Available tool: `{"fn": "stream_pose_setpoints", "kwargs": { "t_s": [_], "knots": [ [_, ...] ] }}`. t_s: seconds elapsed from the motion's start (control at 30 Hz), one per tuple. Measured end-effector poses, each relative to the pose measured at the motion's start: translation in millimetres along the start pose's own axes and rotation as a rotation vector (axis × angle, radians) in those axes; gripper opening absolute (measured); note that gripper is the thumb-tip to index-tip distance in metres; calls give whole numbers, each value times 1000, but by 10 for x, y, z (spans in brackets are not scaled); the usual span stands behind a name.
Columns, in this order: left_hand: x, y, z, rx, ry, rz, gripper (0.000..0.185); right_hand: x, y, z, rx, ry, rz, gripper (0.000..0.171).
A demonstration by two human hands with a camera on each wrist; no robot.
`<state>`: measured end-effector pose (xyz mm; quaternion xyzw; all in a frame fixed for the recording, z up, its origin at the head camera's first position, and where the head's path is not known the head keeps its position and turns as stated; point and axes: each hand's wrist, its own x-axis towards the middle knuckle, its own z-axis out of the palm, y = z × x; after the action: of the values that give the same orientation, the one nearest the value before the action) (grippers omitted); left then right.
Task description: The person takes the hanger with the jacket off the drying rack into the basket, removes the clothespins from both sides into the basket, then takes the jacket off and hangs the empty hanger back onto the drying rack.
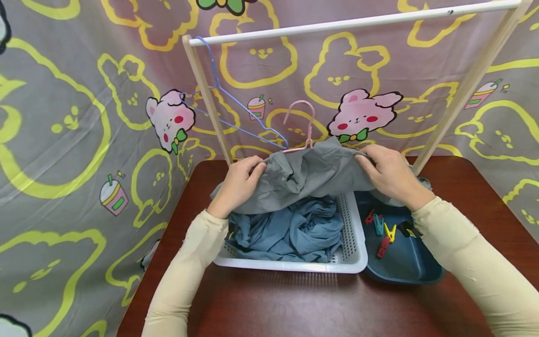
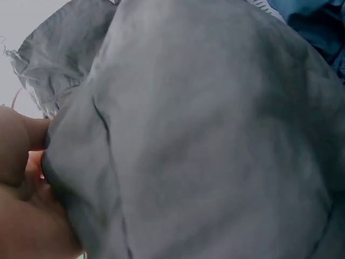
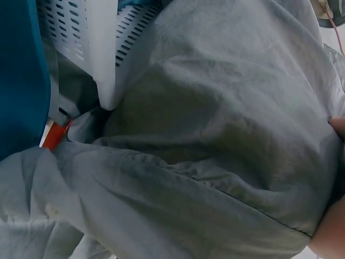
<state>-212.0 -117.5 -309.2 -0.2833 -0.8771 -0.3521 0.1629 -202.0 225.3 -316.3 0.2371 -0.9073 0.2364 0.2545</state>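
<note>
grey garment [image 1: 311,171]: you are holding it stretched between your two hands above the white basket [image 1: 353,243], over the back of the table [image 1: 294,299], just in front of the wooden rack [image 1: 349,22]
left hand [image 1: 237,185]: your fingers are curling over the garment's left upper edge and gripping it; the left wrist view is showing grey cloth [image 2: 205,140] bunching against your fingers [image 2: 21,151]
right hand [image 1: 389,173]: your fingers are folding over the right upper edge and gripping the cloth; in the right wrist view the garment [image 3: 215,135] is filling almost the whole picture
long axis: the garment is running left to right between your hands, roughly in line with the rack's top bar above it
pink hanger [image 1: 301,126]: its hook is rising from the middle of the garment's top edge, between your hands and about equally near to both; it is standing well below the bar
blue hanger [image 1: 227,98]: it is hanging on the bar's left end, up and left of your left hand
blue cloth [image 1: 290,229]: it is lying in the basket under the garment
clothes pegs [image 1: 385,231]: they are lying in the dark blue tray [image 1: 404,267] just beside the basket, below your right wrist
hidden: the garment is covering the pink hanger's arms, so you cannot tell how far it is seated; both wrist views are showing little but cloth
</note>
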Motion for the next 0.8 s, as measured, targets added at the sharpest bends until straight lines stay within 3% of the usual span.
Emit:
{"fn": "stream_pose_setpoints", "kwargs": {
  "t_s": [0.3, 0.63, 0.8],
  "knots": [
    [99, 74, 54, 8, -28, 89, 24, 51, -55, 44, 6, -1, -97, 5],
    [72, 5, 4, -6, 23, 45, 22, 1, 172, -104, -66, 67, -223, 21],
    [73, -26, -7, -1, 34, 34, 22, -36, 266, -132, -62, 62, -221, 19]
  ]
}}
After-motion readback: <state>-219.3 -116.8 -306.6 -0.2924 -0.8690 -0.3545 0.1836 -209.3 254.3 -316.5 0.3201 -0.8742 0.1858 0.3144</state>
